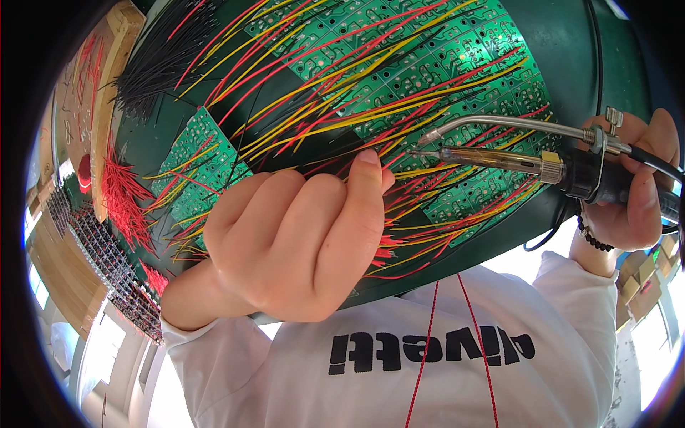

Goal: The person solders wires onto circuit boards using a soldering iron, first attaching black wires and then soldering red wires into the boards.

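Observation:
My left hand [296, 239] is closed over the boards, thumb and index finger pinched on a thin wire whose colour I cannot make out. In my right hand [624, 214] is a soldering iron [492, 158], its tip pointing left, a short way from the left fingertips. A curved metal solder feed tube [514, 123] is clamped to the iron and ends just above its tip. Beneath both lies a large panel of green circuit boards [492, 53], with many red, yellow and black wires [342, 78] running across it. A smaller board panel [203, 150] lies left, partly behind my left hand.
A green mat [578, 64] covers the work surface. Bundles of black wires [160, 64] and red wires [125, 196] lie at the left, beside a wooden edge [118, 85]. Rows of small parts [114, 264] sit farther left. A black cable [596, 57] runs down at the right.

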{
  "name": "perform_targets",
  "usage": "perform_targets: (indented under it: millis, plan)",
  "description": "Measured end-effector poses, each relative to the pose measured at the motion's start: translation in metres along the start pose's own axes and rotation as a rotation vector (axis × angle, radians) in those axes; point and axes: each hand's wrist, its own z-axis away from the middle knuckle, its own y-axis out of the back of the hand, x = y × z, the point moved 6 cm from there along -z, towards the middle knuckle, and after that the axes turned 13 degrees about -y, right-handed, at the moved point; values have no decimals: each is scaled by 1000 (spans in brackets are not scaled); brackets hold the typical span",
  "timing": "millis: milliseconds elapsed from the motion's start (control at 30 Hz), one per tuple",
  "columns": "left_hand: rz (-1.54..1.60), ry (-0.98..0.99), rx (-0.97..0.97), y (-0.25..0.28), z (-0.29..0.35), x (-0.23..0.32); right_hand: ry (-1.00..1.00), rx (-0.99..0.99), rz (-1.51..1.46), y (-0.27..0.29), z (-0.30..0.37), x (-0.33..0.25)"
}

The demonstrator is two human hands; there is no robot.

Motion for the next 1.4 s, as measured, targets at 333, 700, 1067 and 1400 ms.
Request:
perform_targets:
  millis: [333, 700, 1067, 1400]
  plan:
    - [20, -26, 15, 1, -1, 0, 45, -360, -151, 4, -4, 3]
    - [16, -28, -1, 1, -1, 0, -32, -173, 10, 3, -1, 5]
    - [-3, 5, 11, 0, -1, 1, -277, -162, -495, 13, -2, 13]
    - [340, 328, -82, 15, 3, -13, 85, -15, -269, 31, -7, 11]
